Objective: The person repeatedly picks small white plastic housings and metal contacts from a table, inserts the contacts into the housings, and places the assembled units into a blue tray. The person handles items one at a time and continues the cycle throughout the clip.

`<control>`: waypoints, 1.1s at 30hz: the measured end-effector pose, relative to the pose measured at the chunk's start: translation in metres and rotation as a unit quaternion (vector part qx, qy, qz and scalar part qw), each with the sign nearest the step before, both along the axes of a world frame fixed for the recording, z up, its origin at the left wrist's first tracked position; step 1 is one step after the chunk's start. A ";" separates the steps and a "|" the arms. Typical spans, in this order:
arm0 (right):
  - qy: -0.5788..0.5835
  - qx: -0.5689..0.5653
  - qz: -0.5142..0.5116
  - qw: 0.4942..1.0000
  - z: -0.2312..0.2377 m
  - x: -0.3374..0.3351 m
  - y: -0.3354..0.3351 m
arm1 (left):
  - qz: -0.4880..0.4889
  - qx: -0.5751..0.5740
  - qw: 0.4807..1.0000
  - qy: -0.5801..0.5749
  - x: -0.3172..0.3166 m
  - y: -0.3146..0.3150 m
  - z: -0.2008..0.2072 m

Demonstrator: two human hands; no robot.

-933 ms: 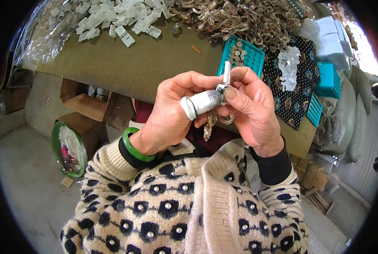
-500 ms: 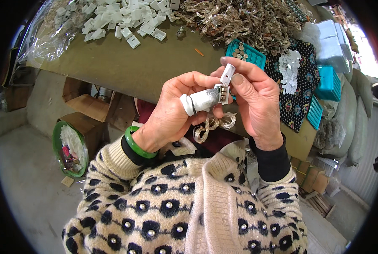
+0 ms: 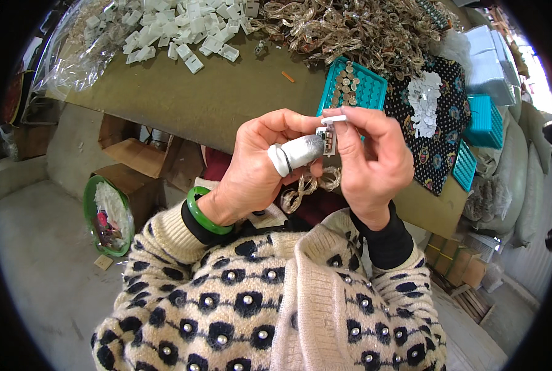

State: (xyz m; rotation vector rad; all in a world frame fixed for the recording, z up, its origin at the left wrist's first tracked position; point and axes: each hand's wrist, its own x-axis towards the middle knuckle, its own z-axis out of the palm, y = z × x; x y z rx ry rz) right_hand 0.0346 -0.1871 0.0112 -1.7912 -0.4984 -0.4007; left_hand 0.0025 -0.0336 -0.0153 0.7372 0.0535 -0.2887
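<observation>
My left hand is closed around a small white battery case with button cells inside. A white and silver cover wraps the left thumb, which presses at the case's side. Between the thumb and fingers of my right hand is the white lid, tilted at the top of the case, whose inside still shows. I cannot make out whether lid and case are joined. Below the hands hangs a looped bundle of clear, copper-toned wire. Just beyond the right fingers lies a turquoise tray with several button cells.
White plastic cases are heaped on the table at the back left, beside a large pile of wire bundles. White flat pieces lie on a dark patterned cloth at right. A green basin stands on the floor at left.
The lid has tipped from nearly upright to almost level above the case. My right hand has turned and dropped slightly, uncovering more of the turquoise tray.
</observation>
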 end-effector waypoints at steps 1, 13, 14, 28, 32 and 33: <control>-0.081 -0.043 -0.009 0.996 -0.001 0.002 0.000 | 0.018 0.024 1.000 -0.005 -0.001 -0.002 0.000; -0.139 -0.084 0.097 0.982 -0.012 0.004 -0.001 | -0.015 -0.163 0.986 0.042 0.001 -0.007 -0.007; -0.156 -0.081 0.093 0.980 -0.015 0.004 0.001 | 0.002 -0.162 0.985 0.063 0.000 -0.010 -0.009; -0.109 -0.191 0.052 0.974 0.001 -0.006 -0.024 | -0.027 -0.141 0.989 0.038 0.004 0.008 -0.012; -0.074 -0.271 -0.143 0.949 -0.002 0.012 -0.081 | -0.049 -0.200 0.978 -0.016 0.010 0.014 -0.013; -0.095 -0.299 -0.177 0.933 -0.004 0.020 -0.095 | -0.052 -0.196 0.979 -0.008 0.010 0.014 -0.014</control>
